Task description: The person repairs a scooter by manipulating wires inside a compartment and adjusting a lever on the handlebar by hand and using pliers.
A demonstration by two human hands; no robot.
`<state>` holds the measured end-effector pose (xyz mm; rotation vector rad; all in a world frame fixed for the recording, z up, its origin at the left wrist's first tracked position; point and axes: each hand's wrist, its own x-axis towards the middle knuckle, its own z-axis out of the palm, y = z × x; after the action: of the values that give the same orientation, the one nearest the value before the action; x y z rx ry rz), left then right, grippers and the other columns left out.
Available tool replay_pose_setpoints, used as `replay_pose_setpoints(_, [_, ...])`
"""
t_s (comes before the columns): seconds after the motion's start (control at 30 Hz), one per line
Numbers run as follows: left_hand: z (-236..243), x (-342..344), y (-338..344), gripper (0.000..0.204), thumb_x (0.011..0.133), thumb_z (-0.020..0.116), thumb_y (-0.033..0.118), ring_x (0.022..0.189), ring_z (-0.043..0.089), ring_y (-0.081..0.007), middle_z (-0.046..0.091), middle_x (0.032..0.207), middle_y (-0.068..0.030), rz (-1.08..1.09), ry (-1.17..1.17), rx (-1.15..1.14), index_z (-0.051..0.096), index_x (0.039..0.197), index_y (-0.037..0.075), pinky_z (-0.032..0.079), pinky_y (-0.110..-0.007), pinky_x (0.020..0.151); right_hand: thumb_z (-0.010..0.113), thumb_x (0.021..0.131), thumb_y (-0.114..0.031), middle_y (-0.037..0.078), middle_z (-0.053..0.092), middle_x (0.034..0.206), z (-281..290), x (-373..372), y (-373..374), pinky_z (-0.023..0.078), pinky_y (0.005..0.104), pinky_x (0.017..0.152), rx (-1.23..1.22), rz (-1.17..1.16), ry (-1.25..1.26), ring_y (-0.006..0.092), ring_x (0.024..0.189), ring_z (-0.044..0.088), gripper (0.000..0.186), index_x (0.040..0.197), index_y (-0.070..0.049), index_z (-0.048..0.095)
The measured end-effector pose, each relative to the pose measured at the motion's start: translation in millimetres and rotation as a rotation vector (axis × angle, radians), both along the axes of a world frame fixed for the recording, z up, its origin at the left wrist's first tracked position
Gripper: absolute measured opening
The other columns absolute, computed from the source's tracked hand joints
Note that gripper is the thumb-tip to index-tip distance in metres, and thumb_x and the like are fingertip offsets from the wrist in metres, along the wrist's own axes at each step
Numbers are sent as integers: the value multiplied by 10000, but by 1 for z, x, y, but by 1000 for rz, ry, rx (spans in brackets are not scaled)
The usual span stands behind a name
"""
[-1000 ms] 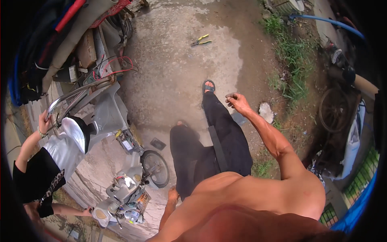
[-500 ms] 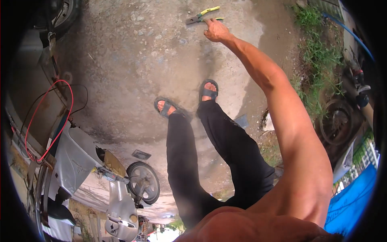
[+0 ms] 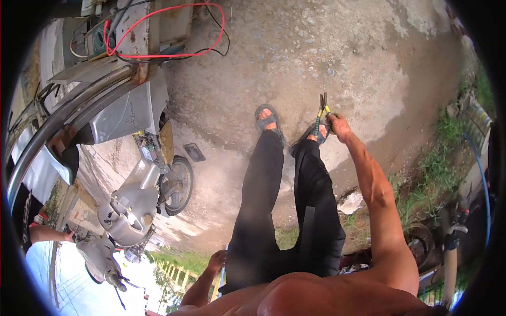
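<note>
My right hand [image 3: 340,126] is closed around one handle of a pair of pliers [image 3: 319,115] with yellow and dark handles. The pliers are held out over my right foot, jaws pointing away from me, and their other handle hangs spread apart. At my left hip, my left hand [image 3: 216,260] shows beside the black trousers [image 3: 258,210]. Its fingers are too small and partly hidden to read. Both feet wear dark sandals [image 3: 270,118] on the rough ground.
A silver motorbike [image 3: 132,210] stands at the left, near a curved metal rail [image 3: 63,118]. A red cable [image 3: 174,55] loops at the upper left. Another person's arm [image 3: 47,233] reaches in at the left edge. Grass [image 3: 432,174] and a blue hose [image 3: 482,184] lie right.
My right hand has picked up the pliers from the ground and drawn them back toward my feet. My view has swung left, and my left hand has come into sight.
</note>
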<state>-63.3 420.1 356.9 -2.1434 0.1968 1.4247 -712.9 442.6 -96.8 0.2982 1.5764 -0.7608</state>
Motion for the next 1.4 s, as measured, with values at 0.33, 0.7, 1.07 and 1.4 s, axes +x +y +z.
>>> replay_pose_setpoints(0.33, [99, -35, 121, 343, 925, 632, 291, 824, 672, -215, 699, 977, -126, 202, 137, -326, 616, 1187, 71, 538, -370, 727, 721, 854, -143, 45, 568, 821, 477, 76, -52, 446, 330, 726, -687, 785, 163, 164, 778, 524, 165, 951, -19, 673])
replay_pose_setpoints(0.7, [70, 14, 376, 248, 937, 634, 258, 662, 603, -181, 657, 850, -47, 86, 412, -745, 637, 1102, 72, 515, -358, 588, 676, 742, -69, 184, 363, 1554, 669, 129, -83, 274, 549, 1160, -1032, 722, -618, 345, 1417, 374, 217, 958, -42, 688])
replay_pose_setpoints(1.07, [31, 167, 512, 291, 916, 598, 237, 786, 625, -250, 660, 947, -109, 264, 269, -763, 618, 1146, 59, 512, -378, 621, 590, 768, 2, 105, 678, 888, 620, 404, -29, 529, 394, 721, -521, 793, -42, 234, 861, 667, 190, 939, 0, 674])
replay_pose_setpoints(1.4, [77, 479, 287, 178, 950, 582, 163, 674, 611, -122, 664, 847, -38, 952, -134, -1238, 589, 1104, 75, 444, -264, 532, 736, 819, -93, 75, 610, 721, 537, 435, 63, 462, 325, 466, 122, 910, 299, 170, 542, 577, 152, 862, 16, 638])
